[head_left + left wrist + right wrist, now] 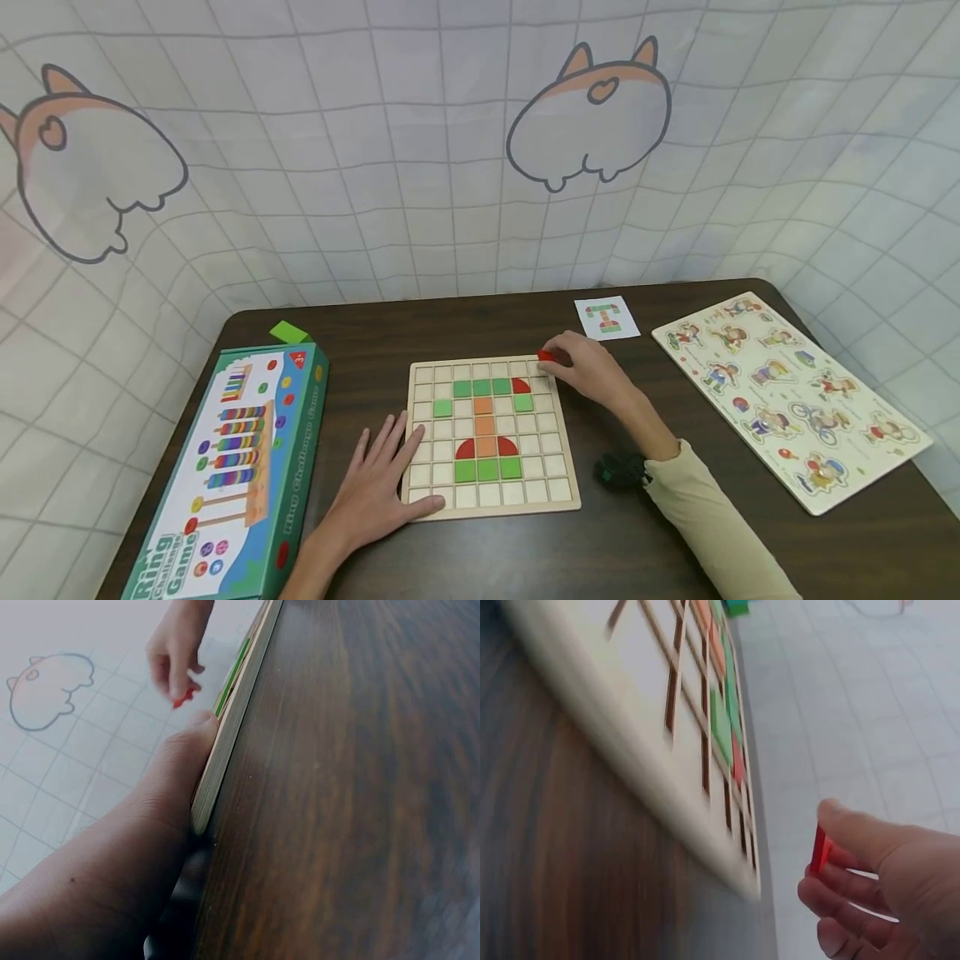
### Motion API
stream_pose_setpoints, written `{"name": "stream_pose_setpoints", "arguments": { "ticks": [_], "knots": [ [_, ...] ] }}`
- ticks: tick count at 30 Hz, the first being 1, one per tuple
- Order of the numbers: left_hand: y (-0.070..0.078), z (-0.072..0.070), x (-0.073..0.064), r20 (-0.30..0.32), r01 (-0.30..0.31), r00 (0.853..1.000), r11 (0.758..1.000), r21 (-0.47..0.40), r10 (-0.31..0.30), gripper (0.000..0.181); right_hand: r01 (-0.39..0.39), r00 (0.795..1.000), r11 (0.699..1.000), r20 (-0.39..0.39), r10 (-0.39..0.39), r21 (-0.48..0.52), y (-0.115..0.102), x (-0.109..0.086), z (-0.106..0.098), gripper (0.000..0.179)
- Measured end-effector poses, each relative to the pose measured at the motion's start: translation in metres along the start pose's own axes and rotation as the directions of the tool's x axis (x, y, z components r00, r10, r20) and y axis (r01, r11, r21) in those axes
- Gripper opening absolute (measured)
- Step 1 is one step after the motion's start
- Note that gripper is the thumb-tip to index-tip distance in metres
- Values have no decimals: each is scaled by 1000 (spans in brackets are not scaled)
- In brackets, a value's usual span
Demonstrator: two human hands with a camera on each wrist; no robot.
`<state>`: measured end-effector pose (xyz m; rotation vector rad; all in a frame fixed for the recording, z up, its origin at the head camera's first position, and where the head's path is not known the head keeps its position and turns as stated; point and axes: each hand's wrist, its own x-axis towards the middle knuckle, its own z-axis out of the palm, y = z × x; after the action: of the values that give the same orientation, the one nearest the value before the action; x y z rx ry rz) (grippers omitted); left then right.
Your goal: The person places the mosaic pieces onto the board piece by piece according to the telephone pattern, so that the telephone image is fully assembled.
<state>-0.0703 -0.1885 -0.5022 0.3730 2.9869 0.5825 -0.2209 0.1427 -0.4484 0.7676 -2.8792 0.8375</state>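
A wooden grid board [567, 479] lies on the dark table, with green, orange and red tiles set in some of its squares. My right hand [588, 367] pinches a red tile [546, 356] between thumb and fingers over the board's far right corner. In the right wrist view the red tile [820, 849] stands on edge in that pinch. My left hand [382, 483] rests with spread fingers along the board's left edge, the thumb lying over its near left corner. A quarter-round red tile [521, 386] ends the upper green row on the right.
A pattern card [607, 318] lies behind the board. On the right is a large picture puzzle board [795, 392]; on the left, a ring game box [232, 467] with a green block [288, 332] at its far end. A black wrist device [621, 471] sits by the right sleeve.
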Motion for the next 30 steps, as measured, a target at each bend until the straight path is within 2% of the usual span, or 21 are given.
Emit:
{"name": "stream_pose_setpoints", "arguments": {
  "ticks": [6,10,13,19,26,30],
  "knots": [
    [0,-1,0,6,5,1000,1000,2,-5,103,96,992,989,76,-105,116,-39,19,15,27],
    [1,-3,3,11,1,1000,1000,7,-1,103,179,974,975,117,-195,134,-64,32,26,26],
    [1,-3,3,6,-6,1000,1000,12,6,102,210,962,968,150,-230,139,-78,38,34,27],
    [1,1,-1,2,-12,1000,1000,3,12,101,226,939,963,232,-255,145,-92,44,52,26],
    [0,1,-2,-18,-12,1000,1000,10,12,100,270,924,959,258,-282,80,-103,49,64,23],
    [0,1,0,-31,-20,999,1000,20,21,100,281,923,959,266,-279,31,-106,51,67,19]
  ]
}}
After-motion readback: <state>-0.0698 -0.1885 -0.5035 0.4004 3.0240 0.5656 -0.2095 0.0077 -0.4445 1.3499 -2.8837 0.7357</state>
